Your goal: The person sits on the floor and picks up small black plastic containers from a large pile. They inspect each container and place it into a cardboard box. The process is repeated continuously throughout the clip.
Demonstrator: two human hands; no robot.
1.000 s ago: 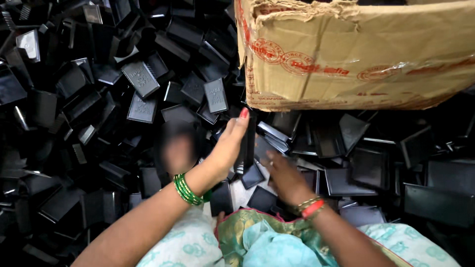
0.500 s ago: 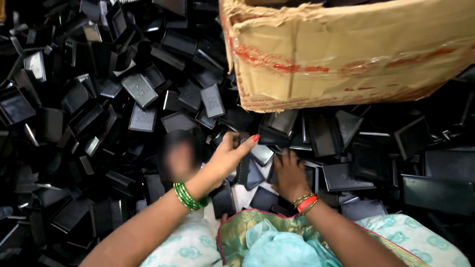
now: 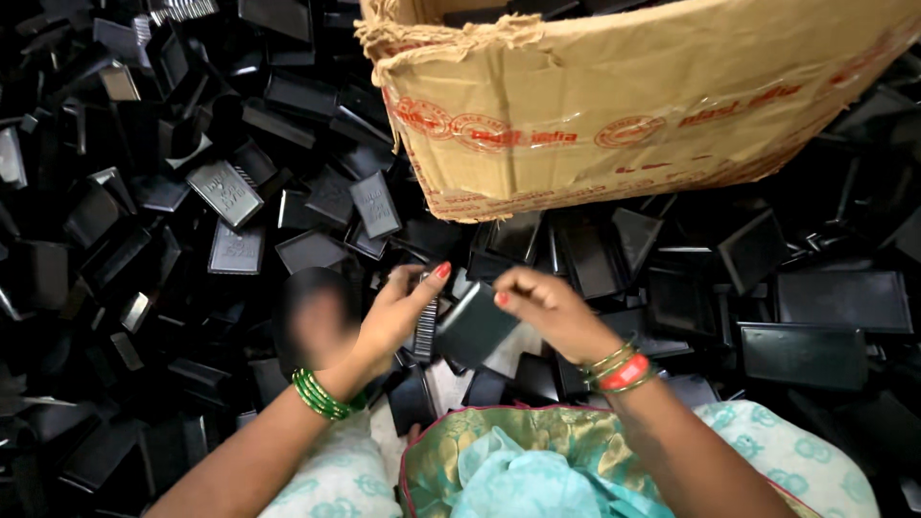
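Both hands are close together, pinching one black plastic piece (image 3: 473, 324) between the left hand (image 3: 398, 317) and right hand (image 3: 542, 309). It might slip into the pile (image 3: 144, 240) below and get lost.

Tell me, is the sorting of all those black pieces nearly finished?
Not nearly. Done: some black pieces already show inside the cardboard box. In hand: the right hand and left hand hold one black rectangular piece between them. Left: a big heap of black pieces surrounds the box.

Floor (image 3: 451, 384) under heaped black casings (image 3: 144, 240)
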